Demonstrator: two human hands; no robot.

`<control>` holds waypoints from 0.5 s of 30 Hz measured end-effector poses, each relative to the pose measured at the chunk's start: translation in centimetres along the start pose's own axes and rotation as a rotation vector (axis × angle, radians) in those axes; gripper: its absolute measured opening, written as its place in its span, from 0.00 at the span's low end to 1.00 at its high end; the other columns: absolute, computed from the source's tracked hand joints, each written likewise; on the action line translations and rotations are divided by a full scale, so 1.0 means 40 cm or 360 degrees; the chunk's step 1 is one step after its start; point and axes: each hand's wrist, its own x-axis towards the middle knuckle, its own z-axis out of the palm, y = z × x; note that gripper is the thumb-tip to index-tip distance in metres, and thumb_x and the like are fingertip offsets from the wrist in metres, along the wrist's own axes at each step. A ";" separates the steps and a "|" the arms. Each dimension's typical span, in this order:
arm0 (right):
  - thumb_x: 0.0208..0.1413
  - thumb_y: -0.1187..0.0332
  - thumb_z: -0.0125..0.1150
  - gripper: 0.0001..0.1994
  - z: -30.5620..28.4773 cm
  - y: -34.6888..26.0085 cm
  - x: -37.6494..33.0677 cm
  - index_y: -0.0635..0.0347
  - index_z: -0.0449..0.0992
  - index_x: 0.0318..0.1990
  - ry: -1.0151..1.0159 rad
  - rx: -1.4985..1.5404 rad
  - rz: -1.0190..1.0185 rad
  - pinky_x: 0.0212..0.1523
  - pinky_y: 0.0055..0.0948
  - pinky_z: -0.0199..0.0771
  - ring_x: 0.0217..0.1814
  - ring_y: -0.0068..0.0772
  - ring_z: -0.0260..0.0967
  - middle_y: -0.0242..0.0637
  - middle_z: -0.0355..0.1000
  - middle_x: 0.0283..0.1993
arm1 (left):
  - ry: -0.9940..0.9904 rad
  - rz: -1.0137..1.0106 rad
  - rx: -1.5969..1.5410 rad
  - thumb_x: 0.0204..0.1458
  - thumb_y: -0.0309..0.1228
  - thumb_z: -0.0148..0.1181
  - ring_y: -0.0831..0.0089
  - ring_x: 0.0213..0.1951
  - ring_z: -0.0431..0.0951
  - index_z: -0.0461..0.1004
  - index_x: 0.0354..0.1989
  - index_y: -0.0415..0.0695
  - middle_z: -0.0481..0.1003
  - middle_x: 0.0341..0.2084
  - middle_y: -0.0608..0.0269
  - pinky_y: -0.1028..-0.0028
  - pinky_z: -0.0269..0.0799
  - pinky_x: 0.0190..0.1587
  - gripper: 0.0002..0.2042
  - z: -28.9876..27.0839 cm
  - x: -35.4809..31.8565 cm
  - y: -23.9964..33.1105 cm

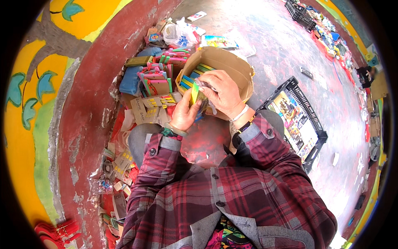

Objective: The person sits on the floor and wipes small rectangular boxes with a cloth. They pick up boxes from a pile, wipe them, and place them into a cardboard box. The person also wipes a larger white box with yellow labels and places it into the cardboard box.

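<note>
Over the near edge of an open cardboard box (239, 68), my two hands meet around a small flat yellow-green piece (194, 93). My left hand (183, 114) is closed on its lower end, thumb upward. Crinkled clear plastic (204, 85) lies against the piece, and my right hand (224, 92) pinches that plastic between thumb and fingers. Its exact shape is partly hidden by the fingers. Inside the box are several flat strips in blue, yellow and green (187, 81).
Left of the box are stacked pink and green flat items (158, 83), a blue bundle (131, 79) and printed cardboard pieces (143, 111). A white plastic bag (179, 34) lies behind. On the right stands a black crate (321, 139) with a colourful printed sheet. A red-painted wall (89, 108) rises at left.
</note>
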 end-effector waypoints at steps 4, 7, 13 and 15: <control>0.52 0.63 0.57 0.08 -0.004 0.004 0.002 0.55 0.75 0.37 0.0012 -0.0141 0.0040 0.38 0.35 0.70 0.40 0.41 0.69 0.35 0.71 0.35 | -0.0004 -0.0100 -0.0256 0.54 0.25 0.53 0.73 0.44 0.70 0.60 0.56 0.38 0.71 0.41 0.57 0.75 0.65 0.48 0.20 0.002 -0.006 0.013; 0.54 0.61 0.55 0.09 0.001 0.007 -0.002 0.54 0.75 0.36 0.0099 -0.0223 0.0126 0.36 0.36 0.70 0.39 0.41 0.69 0.35 0.72 0.34 | -0.0010 -0.0184 -0.0295 0.55 0.24 0.53 0.76 0.46 0.68 0.61 0.55 0.37 0.70 0.43 0.60 0.76 0.63 0.50 0.19 0.002 -0.006 0.022; 0.52 0.64 0.55 0.09 0.011 0.085 -0.018 0.59 0.76 0.33 -0.0036 -0.0163 0.0798 0.38 0.38 0.70 0.38 0.45 0.69 0.42 0.72 0.35 | 0.0346 -0.0243 -0.0937 0.57 0.27 0.51 0.77 0.45 0.69 0.64 0.54 0.39 0.71 0.45 0.63 0.76 0.65 0.50 0.16 0.002 0.009 0.033; 0.51 0.67 0.54 0.08 0.016 0.149 -0.038 0.61 0.77 0.33 -0.0095 -0.0038 0.0979 0.39 0.35 0.70 0.37 0.44 0.70 0.44 0.73 0.35 | 0.0515 -0.0325 -0.1413 0.56 0.27 0.51 0.72 0.47 0.71 0.64 0.52 0.39 0.71 0.46 0.60 0.71 0.66 0.51 0.15 -0.022 0.024 0.033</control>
